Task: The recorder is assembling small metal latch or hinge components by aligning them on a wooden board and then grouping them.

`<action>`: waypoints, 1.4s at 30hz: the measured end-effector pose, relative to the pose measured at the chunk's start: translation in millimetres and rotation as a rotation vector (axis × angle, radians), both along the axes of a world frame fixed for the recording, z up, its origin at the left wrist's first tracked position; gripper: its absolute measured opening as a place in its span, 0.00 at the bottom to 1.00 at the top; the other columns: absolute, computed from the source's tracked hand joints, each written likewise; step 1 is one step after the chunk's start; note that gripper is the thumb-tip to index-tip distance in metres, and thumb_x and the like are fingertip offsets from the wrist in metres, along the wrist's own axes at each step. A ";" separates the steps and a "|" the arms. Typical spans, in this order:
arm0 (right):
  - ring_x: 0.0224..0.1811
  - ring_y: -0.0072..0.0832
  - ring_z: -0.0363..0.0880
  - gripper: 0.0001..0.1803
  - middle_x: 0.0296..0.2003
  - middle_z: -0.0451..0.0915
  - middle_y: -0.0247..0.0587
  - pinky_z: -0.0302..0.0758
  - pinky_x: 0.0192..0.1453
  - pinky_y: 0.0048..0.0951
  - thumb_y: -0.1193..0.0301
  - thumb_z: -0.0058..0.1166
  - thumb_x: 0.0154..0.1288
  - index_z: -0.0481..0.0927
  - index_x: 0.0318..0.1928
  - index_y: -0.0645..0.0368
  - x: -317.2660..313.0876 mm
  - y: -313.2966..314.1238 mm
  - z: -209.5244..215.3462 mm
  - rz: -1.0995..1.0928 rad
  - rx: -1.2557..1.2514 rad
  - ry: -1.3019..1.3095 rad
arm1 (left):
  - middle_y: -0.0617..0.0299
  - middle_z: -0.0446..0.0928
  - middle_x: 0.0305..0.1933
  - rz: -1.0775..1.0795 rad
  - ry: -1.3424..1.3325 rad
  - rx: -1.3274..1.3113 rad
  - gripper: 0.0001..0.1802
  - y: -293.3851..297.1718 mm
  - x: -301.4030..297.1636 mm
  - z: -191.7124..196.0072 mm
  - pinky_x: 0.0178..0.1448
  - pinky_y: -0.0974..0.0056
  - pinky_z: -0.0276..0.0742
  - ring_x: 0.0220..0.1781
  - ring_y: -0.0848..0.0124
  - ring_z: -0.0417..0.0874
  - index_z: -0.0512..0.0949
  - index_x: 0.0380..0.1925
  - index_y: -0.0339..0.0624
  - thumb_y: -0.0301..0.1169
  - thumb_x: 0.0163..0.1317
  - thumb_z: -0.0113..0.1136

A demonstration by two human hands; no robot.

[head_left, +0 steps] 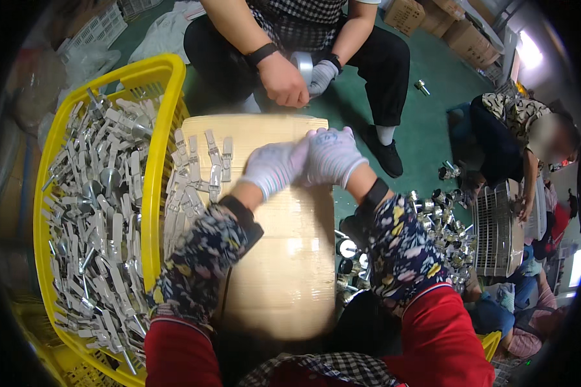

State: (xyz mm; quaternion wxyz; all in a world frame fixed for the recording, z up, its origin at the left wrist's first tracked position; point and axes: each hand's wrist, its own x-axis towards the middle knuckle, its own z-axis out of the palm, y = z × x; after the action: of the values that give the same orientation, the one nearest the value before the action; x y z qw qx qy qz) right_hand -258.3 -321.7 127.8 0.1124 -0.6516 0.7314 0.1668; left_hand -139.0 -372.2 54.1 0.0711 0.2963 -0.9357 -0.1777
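Note:
Over the far right part of a cardboard-topped work surface (271, 258), my two gloved hands meet with their fingers curled in together. My left hand (274, 169), a little blurred, is closed against my right hand (332, 157), also closed. Whatever lies between them is hidden by the gloves. Left of my left hand, several grey metal clips (212, 161) with hinged levers lie loose on the cardboard. Beside them stands a yellow plastic basket (153, 193) heaped with similar grey clips (113, 213), some with bolts and round metal discs.
Across from me sits a person whose bare hand (284, 80) and gloved hand (323, 76) are by a roll of tape (301, 62). Shiny metal fittings (442, 226) lie on the green floor at right. Farther right, people work near a white crate (494, 229). Cardboard boxes (468, 42) stand behind.

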 end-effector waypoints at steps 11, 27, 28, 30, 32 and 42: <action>0.52 0.40 0.72 0.32 0.46 0.75 0.46 0.56 0.61 0.52 0.55 0.61 0.46 0.72 0.49 0.61 -0.6 -13.2 -3.6 0.114 -0.131 0.080 | 0.39 0.76 0.41 0.062 -0.072 0.339 0.30 -53.8 -13.3 -0.5 0.53 0.54 0.68 0.45 0.47 0.76 0.64 0.51 0.44 0.52 0.65 0.22; 0.42 0.35 0.80 0.28 0.38 0.82 0.44 0.70 0.49 0.38 0.51 0.64 0.37 0.83 0.36 0.61 10.8 27.5 37.4 0.135 0.263 -0.085 | 0.43 0.77 0.42 -0.041 -0.078 0.301 0.21 35.9 50.9 22.8 0.54 0.56 0.69 0.51 0.51 0.75 0.73 0.42 0.36 0.42 0.59 0.44; 0.38 0.33 0.80 0.28 0.33 0.82 0.45 0.73 0.45 0.35 0.52 0.66 0.36 0.82 0.36 0.61 8.3 40.2 38.4 0.035 0.369 -0.316 | 0.43 0.77 0.43 -0.009 -0.178 0.162 0.23 61.6 56.9 47.9 0.54 0.55 0.69 0.49 0.50 0.76 0.71 0.46 0.36 0.42 0.56 0.47; 0.32 0.27 0.79 0.34 0.29 0.81 0.45 0.75 0.33 0.25 0.53 0.67 0.37 0.79 0.44 0.64 4.6 68.8 47.3 -0.050 0.490 -0.672 | 0.42 0.76 0.43 -0.025 -0.226 0.181 0.23 92.2 71.4 72.3 0.54 0.54 0.69 0.49 0.49 0.76 0.71 0.45 0.37 0.43 0.56 0.47; 0.42 0.28 0.77 0.41 0.42 0.78 0.47 0.74 0.44 0.26 0.47 0.61 0.45 0.72 0.54 0.64 -18.2 106.0 50.6 0.026 0.057 -0.832 | 0.44 0.77 0.43 -0.031 -0.198 0.183 0.21 116.3 88.1 88.5 0.52 0.55 0.71 0.48 0.53 0.77 0.72 0.46 0.39 0.39 0.54 0.51; 0.51 0.35 0.72 0.59 0.50 0.70 0.44 0.72 0.51 0.36 0.23 0.41 0.38 0.60 0.62 0.57 55.8 267.0 6.5 -0.321 -0.116 -2.399 | 0.71 0.61 0.17 0.033 0.491 1.141 0.17 234.9 163.8 148.3 0.21 0.75 0.53 0.18 0.81 0.59 0.71 0.30 0.42 0.45 0.56 0.56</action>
State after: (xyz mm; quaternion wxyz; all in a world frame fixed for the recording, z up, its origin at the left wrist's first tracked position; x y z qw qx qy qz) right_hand -202.6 -54.7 134.3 0.7090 -0.2978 0.2413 -0.5920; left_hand 24.7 -137.3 202.4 0.1173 0.2526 -0.6451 -0.7115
